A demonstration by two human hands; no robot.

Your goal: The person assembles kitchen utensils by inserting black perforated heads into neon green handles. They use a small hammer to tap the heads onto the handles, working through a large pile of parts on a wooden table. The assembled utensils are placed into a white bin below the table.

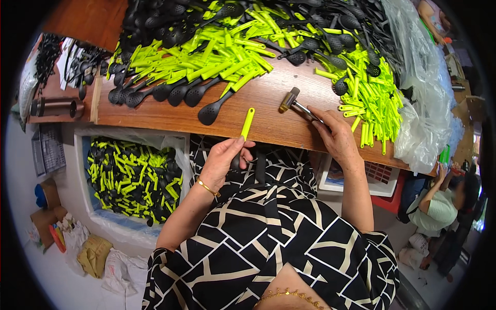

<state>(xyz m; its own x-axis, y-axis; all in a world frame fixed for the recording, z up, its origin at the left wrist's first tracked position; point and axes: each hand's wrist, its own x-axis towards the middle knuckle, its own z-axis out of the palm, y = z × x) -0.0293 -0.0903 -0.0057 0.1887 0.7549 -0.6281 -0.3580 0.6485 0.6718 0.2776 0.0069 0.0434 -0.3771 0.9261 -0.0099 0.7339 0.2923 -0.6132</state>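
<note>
My left hand (226, 157) is closed round a kitchen utensil with a lime-green handle (248, 122), just off the table's near edge. The handle points up and away; its black lower end is mostly hidden by my fingers, so I cannot tell which kind of head it has. My right hand (338, 135) grips the shaft of a small hammer (290, 100), whose head rests on the brown table (181, 118). Beyond my left hand lies a black spoon with a green handle (210, 111), beside a row of black slotted spoons (178, 94) with green handles.
Loose green handles (369, 103) lie heaped at the right, beside clear plastic sheeting (421, 121). Black utensil heads (341, 39) pile up at the back. Below left stands a lined white bin (187, 178) of green-handled utensils. Another person (434, 212) is at far right.
</note>
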